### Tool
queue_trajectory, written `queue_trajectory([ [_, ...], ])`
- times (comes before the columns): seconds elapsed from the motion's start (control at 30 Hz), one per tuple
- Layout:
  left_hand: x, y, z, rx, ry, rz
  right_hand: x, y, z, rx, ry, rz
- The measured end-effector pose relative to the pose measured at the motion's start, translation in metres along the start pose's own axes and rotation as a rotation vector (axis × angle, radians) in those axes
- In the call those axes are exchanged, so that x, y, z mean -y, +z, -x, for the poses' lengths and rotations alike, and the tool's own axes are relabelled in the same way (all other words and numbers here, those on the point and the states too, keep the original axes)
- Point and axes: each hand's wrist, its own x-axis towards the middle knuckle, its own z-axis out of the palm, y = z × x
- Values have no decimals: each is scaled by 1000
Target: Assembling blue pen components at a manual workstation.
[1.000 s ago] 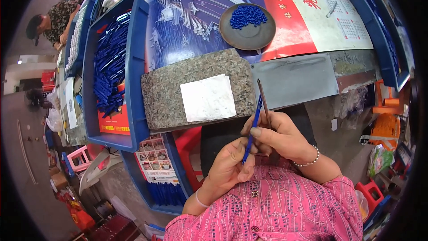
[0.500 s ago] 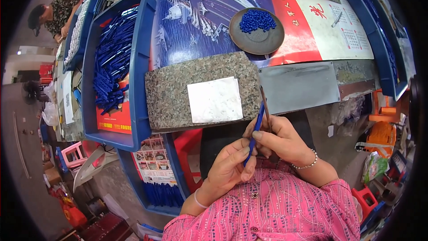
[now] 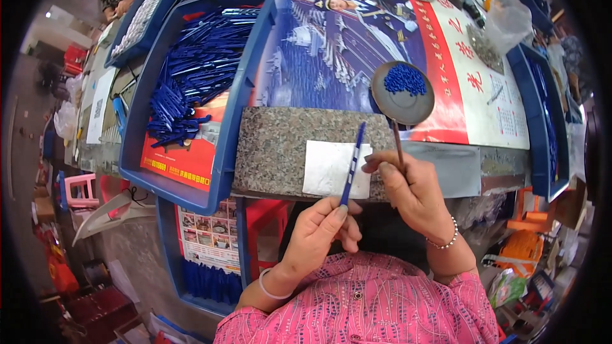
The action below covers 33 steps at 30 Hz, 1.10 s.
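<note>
the left hand (image 3: 320,232) is closed on a slim blue stick (image 3: 349,185), pinched near its lower end between thumb and fingers, its tip tilting up and slightly right. the stick bears pale marks, too small to read. the right hand (image 3: 413,192) grips a thin brown rod (image 3: 398,143) that points upward, just right of the stick and apart from it.

behind the stick, a white paper square (image 3: 322,169) lies on a speckled stone slab (image 3: 274,153). beyond, a glossy poster (image 3: 299,83) shows ships and uniformed figures, large red characters and a calendar-like grid.

a round dark plate (image 3: 408,112) on the poster holds small blue pieces (image 3: 405,78). at left, a blue tray (image 3: 240,124) holds many blue sticks (image 3: 207,57) over a red sheet (image 3: 172,162) with yellow lettering. below it, a second blue tray (image 3: 167,236) contains a printed picture sheet (image 3: 207,232) and more blue items (image 3: 210,282).
</note>
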Motion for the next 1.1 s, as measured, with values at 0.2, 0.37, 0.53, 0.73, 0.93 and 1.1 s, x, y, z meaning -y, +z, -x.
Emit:
queue_trajectory([
  [0.2,1,-10,-5,-78,39,-71,-9,6,-7,9,-59,190],
  [0.37,2,-15,-2,-89,-43,-60,16,2,-6,96,170,151],
  [0.53,6,-21,1,-105,-107,-27,23,6,-12,15,-328,261],
  [0.73,8,-26,-2,-105,-131,-26,24,27,-1,24,-301,136],
  [0.93,6,-24,-6,-106,-148,-54,24,32,-6,144,-268,227],
  [1.1,7,-22,-5,-137,-113,-27,37,32,-5,167,-349,552],
])
